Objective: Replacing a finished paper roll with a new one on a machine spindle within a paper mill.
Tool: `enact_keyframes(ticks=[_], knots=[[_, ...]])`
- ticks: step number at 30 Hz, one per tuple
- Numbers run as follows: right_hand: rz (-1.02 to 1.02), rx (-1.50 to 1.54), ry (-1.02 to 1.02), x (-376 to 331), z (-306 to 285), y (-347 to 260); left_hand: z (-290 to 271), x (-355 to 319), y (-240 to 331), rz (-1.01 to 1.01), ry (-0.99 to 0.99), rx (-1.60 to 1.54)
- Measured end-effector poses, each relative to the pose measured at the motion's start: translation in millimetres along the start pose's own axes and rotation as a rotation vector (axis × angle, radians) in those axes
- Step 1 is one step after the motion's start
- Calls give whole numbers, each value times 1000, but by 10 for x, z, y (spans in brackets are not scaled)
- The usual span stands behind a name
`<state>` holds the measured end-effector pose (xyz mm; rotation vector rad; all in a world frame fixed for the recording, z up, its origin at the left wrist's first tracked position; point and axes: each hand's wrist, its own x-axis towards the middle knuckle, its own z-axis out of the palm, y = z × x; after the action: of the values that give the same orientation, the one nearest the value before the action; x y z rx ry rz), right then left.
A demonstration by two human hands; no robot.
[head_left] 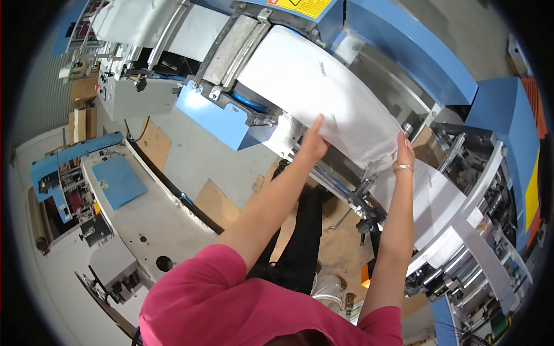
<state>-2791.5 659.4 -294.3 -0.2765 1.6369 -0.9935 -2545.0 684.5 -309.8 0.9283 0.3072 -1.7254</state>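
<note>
A wide white paper web (311, 75) with small printed marks runs out from a metal roller clamp (234, 52) toward the right. Its loose end looks ragged and wrinkled. My left hand (313, 144) is closed on the near edge, thumb on top and the other fingers mostly hidden. At the ragged end, my right hand (405, 153) pinches the far corner of the same web; a bracelet circles that wrist. Just below this end, a second stretch of white paper (430, 202) curves down into the machine's rollers at right.
Blue machine covers (412, 46) line the far side. Metal rollers (453, 153) and brackets stand close by my right hand. A black knob (365, 226) sticks out below the web. Flattened cardboard (216, 202) lies on the floor, and a pale machine bed (150, 222) stands at left.
</note>
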Motion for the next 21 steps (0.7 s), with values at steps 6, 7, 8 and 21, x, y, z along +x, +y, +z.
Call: enact_keyframes(ticks=[6, 7, 8, 21], knots=[[-16, 3, 67, 153, 3, 131, -349, 228, 156, 174, 159, 115], [-19, 4, 67, 176, -16, 190, -375, 178, 118, 139, 257, 147], [-63, -7, 116, 234, -56, 278, -385, 152, 91, 100, 316, 190], [134, -425, 606, -837, -619, 1151, -731, -34, -108, -317, 493, 811]])
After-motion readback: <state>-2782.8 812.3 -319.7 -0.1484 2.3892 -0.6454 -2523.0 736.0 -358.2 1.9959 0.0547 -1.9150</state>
